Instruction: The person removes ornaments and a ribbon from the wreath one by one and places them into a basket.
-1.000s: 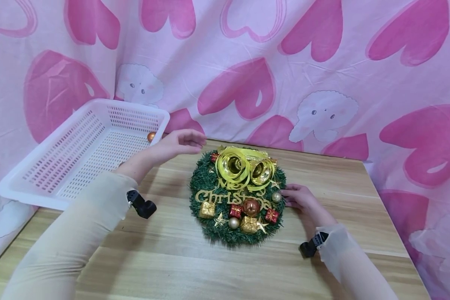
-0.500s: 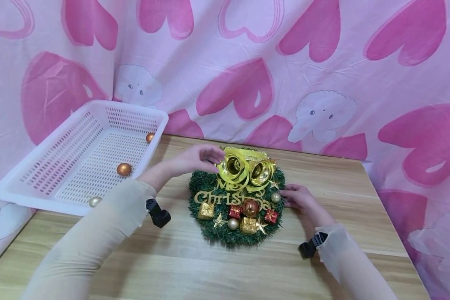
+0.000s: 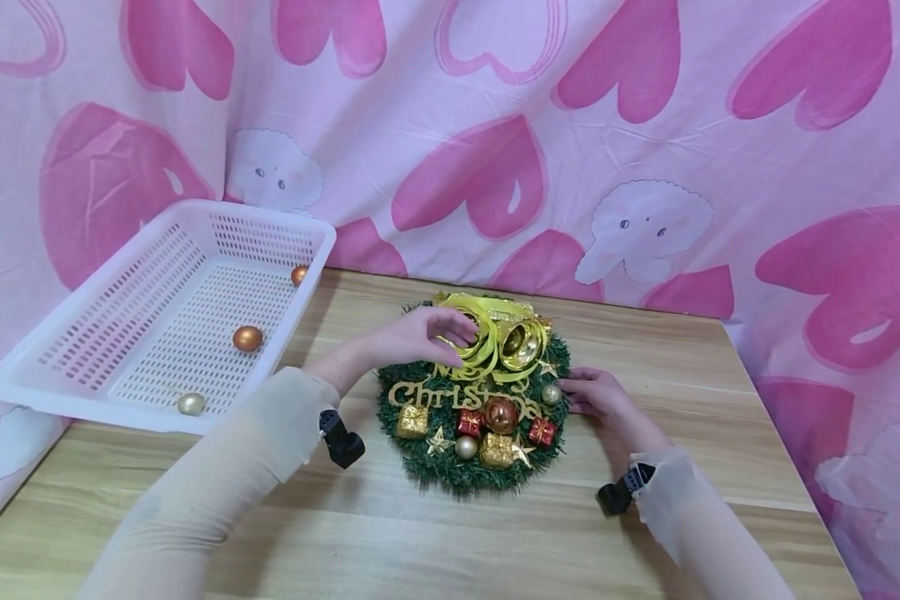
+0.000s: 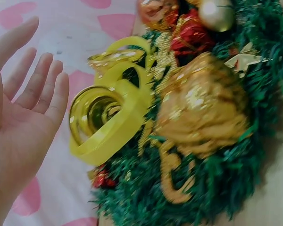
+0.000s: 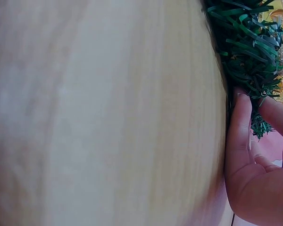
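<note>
A green Christmas wreath [image 3: 465, 475] lies on the wooden table, with gold bells [image 3: 521, 343], yellow ribbon, gift boxes, stars, balls and gold "Merry Christmas" lettering [image 3: 420, 395] on it. My left hand [image 3: 420, 337] hovers over its upper left, fingers loosely bent and holding nothing. In the head view it overlaps the left bell; the left wrist view has the palm [image 4: 28, 136] beside that bell [image 4: 96, 110], with a gap between. At the right edge, my right hand [image 3: 603, 400] pinches the wreath, its thumb and finger on either side of the greenery [image 5: 250, 52].
A white perforated plastic basket [image 3: 131, 250] stands at the left of the table. Inside lie two copper balls, one near the middle [image 3: 247, 338], and a pale gold ball [image 3: 191, 404]. A pink heart-print curtain [image 3: 472, 175] hangs behind the table [image 3: 420, 533].
My left hand has moved right and slightly down, from beside the basket to over the wreath's left bell. Balls in the basket came into sight. My right hand stays at the wreath's edge.
</note>
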Demonstrator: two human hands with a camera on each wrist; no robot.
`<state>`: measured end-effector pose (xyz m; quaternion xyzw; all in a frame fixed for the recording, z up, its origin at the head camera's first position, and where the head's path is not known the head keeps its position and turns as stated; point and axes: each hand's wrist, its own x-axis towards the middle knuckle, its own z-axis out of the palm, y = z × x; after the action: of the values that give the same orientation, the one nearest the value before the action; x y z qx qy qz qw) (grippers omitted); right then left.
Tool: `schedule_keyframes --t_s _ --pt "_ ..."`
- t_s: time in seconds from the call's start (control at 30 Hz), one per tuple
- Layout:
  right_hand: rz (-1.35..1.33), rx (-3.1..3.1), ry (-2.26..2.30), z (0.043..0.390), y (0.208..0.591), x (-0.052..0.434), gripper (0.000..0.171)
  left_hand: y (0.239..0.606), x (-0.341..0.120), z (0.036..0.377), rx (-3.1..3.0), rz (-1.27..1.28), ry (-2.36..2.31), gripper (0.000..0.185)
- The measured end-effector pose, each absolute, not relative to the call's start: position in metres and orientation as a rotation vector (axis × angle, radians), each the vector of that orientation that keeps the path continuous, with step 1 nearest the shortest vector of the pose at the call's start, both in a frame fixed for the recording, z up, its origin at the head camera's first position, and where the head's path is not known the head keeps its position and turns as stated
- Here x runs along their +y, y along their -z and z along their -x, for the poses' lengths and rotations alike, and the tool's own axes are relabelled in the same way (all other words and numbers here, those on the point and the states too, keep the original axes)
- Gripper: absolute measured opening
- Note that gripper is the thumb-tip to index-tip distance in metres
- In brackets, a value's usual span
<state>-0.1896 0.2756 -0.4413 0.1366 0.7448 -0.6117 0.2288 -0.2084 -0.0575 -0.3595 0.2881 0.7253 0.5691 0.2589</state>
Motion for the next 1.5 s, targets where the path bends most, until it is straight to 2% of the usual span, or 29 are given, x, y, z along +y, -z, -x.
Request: schedule_keyframes --t_s 0.17,0.4,0.7,1.33,1.5 --pt "-0.356 2.057 1.689 0.189 0.441 0.276 0.031 0.369 -0.046 0.205 1.906 -0.806 -1.517 0.054" --pt "-0.35 2.05 1.688 0.19 0.442 0.275 0.031 0.378 -0.033 0.204 1.886 -0.819 -1.445 0.055" --pt "-0.336 2.065 1.689 0.19 0.442 0.277 0.02 0.39 -0.017 0.202 1.883 -0.812 -1.381 0.054" --pt "-0.394 2.05 1.698 0.189 0.441 0.275 0.038 0.403 -0.001 0.194 1.897 -0.839 -1.245 0.051" --pt "-0.395 2.05 1.702 0.189 0.441 0.275 0.03 0.403 0.0 0.192 1.851 -0.836 -1.239 0.052"
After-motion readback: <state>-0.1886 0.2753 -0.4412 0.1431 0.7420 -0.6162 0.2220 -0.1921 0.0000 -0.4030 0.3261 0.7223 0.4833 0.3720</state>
